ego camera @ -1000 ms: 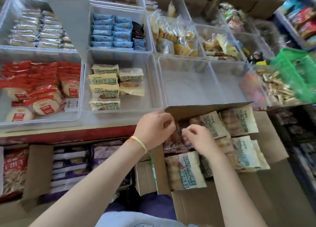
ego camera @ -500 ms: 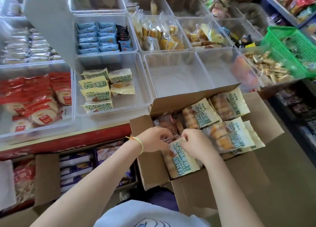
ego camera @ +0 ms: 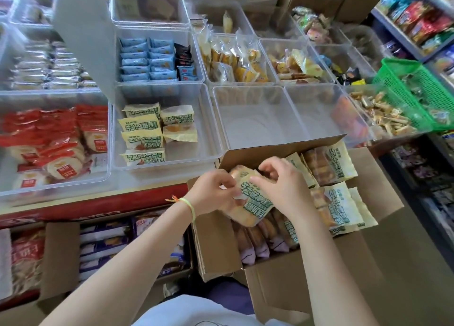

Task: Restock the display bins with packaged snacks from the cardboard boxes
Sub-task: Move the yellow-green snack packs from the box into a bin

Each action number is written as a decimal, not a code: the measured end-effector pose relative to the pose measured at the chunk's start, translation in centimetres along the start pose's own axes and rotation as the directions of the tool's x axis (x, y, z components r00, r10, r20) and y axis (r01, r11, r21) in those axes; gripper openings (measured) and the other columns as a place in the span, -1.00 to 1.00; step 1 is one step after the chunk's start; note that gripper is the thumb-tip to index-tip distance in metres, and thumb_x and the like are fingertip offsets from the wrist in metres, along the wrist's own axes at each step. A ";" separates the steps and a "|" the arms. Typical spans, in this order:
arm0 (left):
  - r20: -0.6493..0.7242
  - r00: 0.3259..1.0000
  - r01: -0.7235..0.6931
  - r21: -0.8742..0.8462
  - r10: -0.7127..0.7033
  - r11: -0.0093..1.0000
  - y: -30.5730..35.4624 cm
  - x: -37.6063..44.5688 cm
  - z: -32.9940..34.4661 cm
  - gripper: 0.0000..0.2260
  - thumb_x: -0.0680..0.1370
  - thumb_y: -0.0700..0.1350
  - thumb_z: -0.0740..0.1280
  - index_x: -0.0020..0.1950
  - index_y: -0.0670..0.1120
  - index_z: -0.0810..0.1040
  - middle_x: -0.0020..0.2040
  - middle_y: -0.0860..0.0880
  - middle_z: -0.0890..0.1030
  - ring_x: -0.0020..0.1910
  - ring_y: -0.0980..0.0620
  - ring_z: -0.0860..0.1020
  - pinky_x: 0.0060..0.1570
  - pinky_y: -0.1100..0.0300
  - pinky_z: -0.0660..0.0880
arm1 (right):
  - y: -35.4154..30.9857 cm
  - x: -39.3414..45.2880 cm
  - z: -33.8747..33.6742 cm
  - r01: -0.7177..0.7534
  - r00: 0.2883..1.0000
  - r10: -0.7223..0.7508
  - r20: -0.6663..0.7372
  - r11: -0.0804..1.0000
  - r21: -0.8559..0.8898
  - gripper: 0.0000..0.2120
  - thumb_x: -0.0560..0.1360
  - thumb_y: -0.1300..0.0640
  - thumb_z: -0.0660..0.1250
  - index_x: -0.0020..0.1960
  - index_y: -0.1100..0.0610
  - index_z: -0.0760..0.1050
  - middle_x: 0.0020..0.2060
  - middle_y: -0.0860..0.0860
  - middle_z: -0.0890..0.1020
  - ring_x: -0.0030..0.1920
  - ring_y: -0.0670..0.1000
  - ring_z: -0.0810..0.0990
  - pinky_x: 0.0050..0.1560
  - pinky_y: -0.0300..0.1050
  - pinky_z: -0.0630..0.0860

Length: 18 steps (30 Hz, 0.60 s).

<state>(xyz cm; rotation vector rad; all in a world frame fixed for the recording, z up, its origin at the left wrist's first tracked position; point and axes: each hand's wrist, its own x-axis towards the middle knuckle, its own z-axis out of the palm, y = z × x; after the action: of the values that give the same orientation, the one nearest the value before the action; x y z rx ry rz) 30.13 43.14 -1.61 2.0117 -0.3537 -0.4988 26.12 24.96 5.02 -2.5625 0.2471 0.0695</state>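
Both the left hand [ego camera: 213, 193] and right hand [ego camera: 282, 185] pinch one snack packet [ego camera: 253, 199] over the cardboard box [ego camera: 221, 247]; its slick wrapper could slip from curled fingers [ego camera: 267, 168], I judge.

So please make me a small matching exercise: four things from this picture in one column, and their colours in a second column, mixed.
Things:
1. basket
2. wristband on the left hand
3. open box under the hands
4. packets in the near left bin

Colours:
A. brown
B. red
C. green
D. yellow-green

Pairs: 1-C, 2-D, 3-A, 4-B
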 end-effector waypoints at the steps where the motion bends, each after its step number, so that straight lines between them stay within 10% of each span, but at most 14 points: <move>1: -0.031 0.999 0.008 -0.071 -0.010 0.997 0.1 -0.1 -0.6 -0.86 0.49 -0.04 0.47 -0.19 -0.08 0.63 -0.10 0.00 0.61 -0.10 0.03 0.57 -0.06 0.11 0.51 | -0.2 0.2 -0.1 0.007 1.000 -0.008 0.020 1.000 0.026 -0.63 0.42 -0.14 0.48 0.15 -0.06 0.52 0.06 -0.12 0.49 0.04 -0.10 0.49 -0.01 -0.17 0.46; 4: -0.109 0.993 0.018 -0.288 -0.052 0.958 0.3 -0.3 -2.7 -0.86 0.50 -0.03 0.46 -0.18 -0.07 0.65 -0.08 0.06 0.59 -0.05 0.07 0.57 -0.03 0.23 0.50 | -1.0 0.8 -0.2 0.023 0.992 -0.029 0.120 0.998 0.052 -0.44 0.38 -0.19 0.51 0.32 -0.16 0.43 0.20 -0.16 0.40 0.17 -0.13 0.43 0.11 -0.17 0.40; 8: -0.155 0.985 -0.027 -0.583 -0.079 0.812 0.1 -0.4 -5.0 -0.68 0.40 0.07 0.50 -0.14 -0.20 0.65 0.08 0.01 0.60 0.09 -0.14 0.61 0.07 -0.07 0.55 | -2.6 1.0 -0.4 0.022 0.995 -0.047 0.088 0.963 0.270 -0.69 0.39 -0.09 0.55 0.09 -0.08 0.59 0.07 -0.19 0.60 0.06 -0.21 0.56 0.02 -0.33 0.46; 12: -0.170 0.984 -0.100 -0.775 -0.054 0.624 1.0 -1.2 -7.5 -0.78 0.49 -0.11 0.41 -0.13 -0.30 0.58 -0.08 -0.22 0.63 -0.20 -0.14 0.61 -0.27 0.13 0.58 | -5.7 0.9 0.0 -0.186 0.981 0.076 0.177 0.610 0.770 -0.85 0.48 0.13 0.48 0.05 0.09 0.67 -0.08 0.02 0.74 -0.06 -0.01 0.72 -0.19 -0.15 0.62; 18: -0.222 0.960 -0.088 -0.815 -0.169 0.572 0.3 -1.2 -9.8 -0.75 0.50 -0.13 0.45 0.13 -0.15 0.52 0.02 -0.10 0.67 -0.01 -0.04 0.65 0.01 0.05 0.58 | -11.1 4.3 2.9 -0.218 0.974 0.132 0.183 0.345 0.913 -0.86 0.56 0.18 0.36 0.08 0.17 0.62 -0.01 0.17 0.72 0.04 0.17 0.70 0.06 0.12 0.63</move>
<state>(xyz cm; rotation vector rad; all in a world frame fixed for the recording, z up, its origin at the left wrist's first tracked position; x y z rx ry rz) 33.86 51.01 2.99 1.1226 0.1172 -0.3051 32.46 35.00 8.07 -1.3345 0.3937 0.0783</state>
